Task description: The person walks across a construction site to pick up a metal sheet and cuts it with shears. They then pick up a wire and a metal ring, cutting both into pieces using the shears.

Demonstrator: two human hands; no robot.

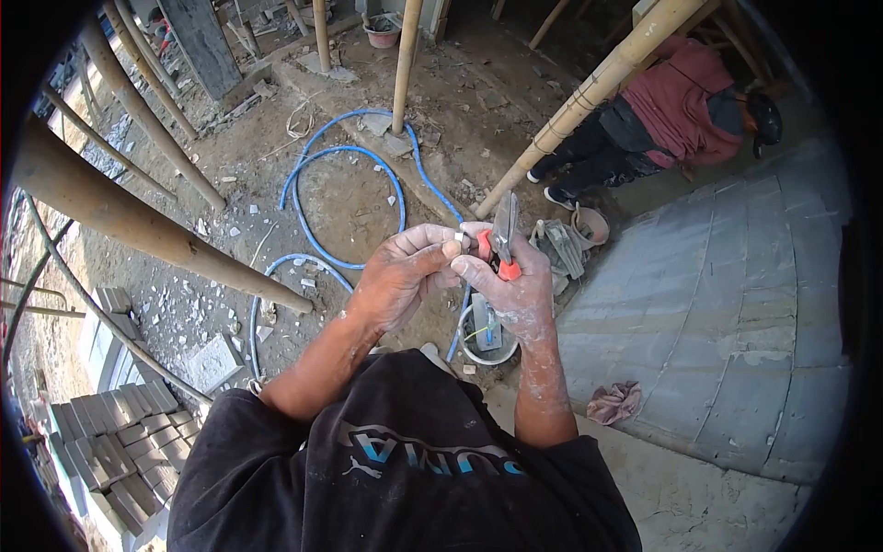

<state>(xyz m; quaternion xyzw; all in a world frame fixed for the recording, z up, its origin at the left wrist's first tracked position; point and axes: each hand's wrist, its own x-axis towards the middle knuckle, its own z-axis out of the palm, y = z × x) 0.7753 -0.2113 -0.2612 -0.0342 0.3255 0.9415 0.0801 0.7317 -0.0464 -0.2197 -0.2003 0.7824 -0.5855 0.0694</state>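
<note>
Near the middle of the view my two dusty hands are raised close together. My left hand [405, 274] pinches a small pale piece [459, 238] between thumb and fingers. My right hand [517, 283] is wrapped round pliers [504, 225] with red handles, their metal jaws pointing up and away from me. The fingertips of my right hand reach close to the small piece; whether they touch it is unclear. Below the hands, a white bucket [490, 357] with tools inside stands on the ground.
A blue hose [322, 152] lies coiled ahead. Bamboo poles [589, 101] stand around. A person [671, 110] bends at the upper right beside a grey tiled surface [681, 294] with a cloth [614, 403]. Stacked tiles [120, 442] are at the lower left.
</note>
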